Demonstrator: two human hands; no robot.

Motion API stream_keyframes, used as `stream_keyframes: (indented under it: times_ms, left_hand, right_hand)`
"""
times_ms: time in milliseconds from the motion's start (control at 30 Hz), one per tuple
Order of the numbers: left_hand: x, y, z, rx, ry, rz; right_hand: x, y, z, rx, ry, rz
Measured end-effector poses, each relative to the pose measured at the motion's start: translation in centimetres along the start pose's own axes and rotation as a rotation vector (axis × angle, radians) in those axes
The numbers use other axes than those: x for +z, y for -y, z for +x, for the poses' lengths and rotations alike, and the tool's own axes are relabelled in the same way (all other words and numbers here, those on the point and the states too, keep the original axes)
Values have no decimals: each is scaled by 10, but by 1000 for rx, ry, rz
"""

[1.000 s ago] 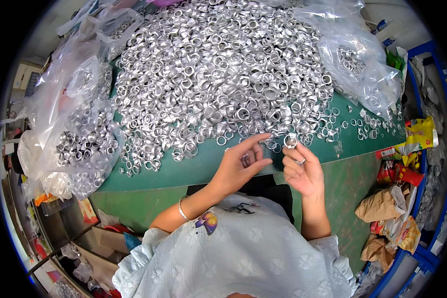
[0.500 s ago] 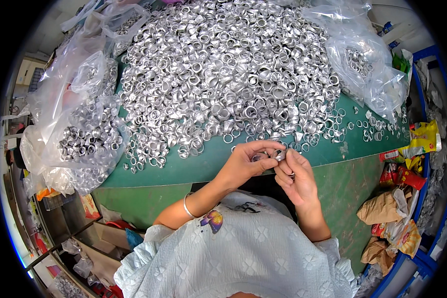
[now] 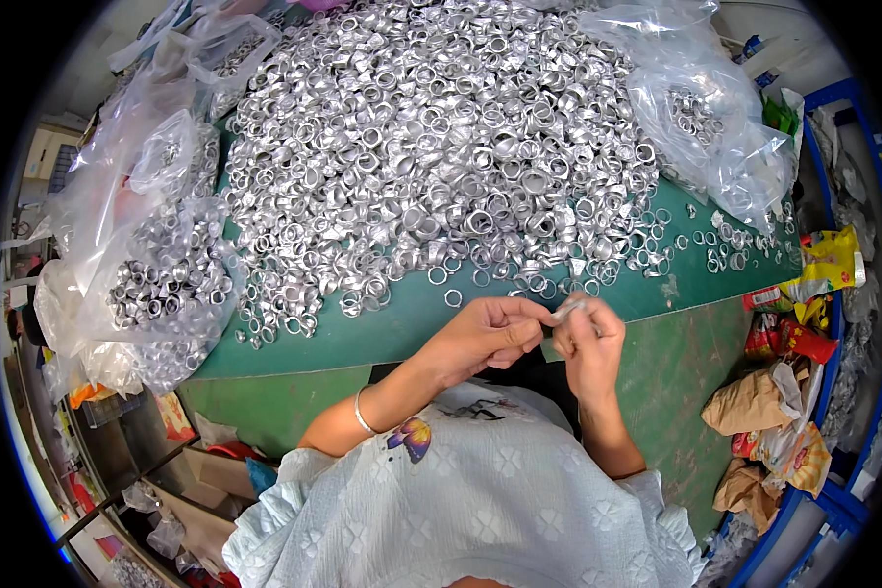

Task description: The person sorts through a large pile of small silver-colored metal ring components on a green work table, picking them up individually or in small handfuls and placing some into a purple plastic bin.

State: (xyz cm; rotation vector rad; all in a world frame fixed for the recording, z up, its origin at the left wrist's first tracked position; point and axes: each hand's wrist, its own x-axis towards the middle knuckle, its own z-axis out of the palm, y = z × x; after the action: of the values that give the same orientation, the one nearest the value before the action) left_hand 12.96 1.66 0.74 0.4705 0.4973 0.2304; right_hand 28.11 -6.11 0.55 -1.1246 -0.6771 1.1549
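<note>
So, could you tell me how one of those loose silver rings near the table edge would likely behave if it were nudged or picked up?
A loose ring looks thin and metallic, so probably stiff and light. It lies flat on the green table, so a nudge would likely slide it; set on edge it could roll. Being small and shiny, it may slip; the left hand and right hand pinch one piece with fingertips.

A small workshop or piecework sorting station. A green worktable (image 3: 382,333) is heaped with a huge pile of small silver metal rings (image 3: 431,147). Clear plastic bags (image 3: 157,284) filled with more rings sit at the table's left and right edges. Crumpled wrappers and paper bags (image 3: 784,392) lie beside a blue metal rack (image 3: 857,294) on the right, and cardboard boxes (image 3: 206,480) crowd the floor below.
</note>
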Motion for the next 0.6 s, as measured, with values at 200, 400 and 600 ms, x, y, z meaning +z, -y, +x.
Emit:
stream_keyframes:
  times_ms: [200,400,600]
  left_hand:
    - [-5,3,2,79,-49,79]
    - [-6,6,3,86,-78,114]
    - [-9,5,3,100,-131,135]
  right_hand:
    - [-33,5,23,91,-127,486]
    - [-61,7,56,-175,-244,-107]
    - [-63,12,63,-329,-505,-850]
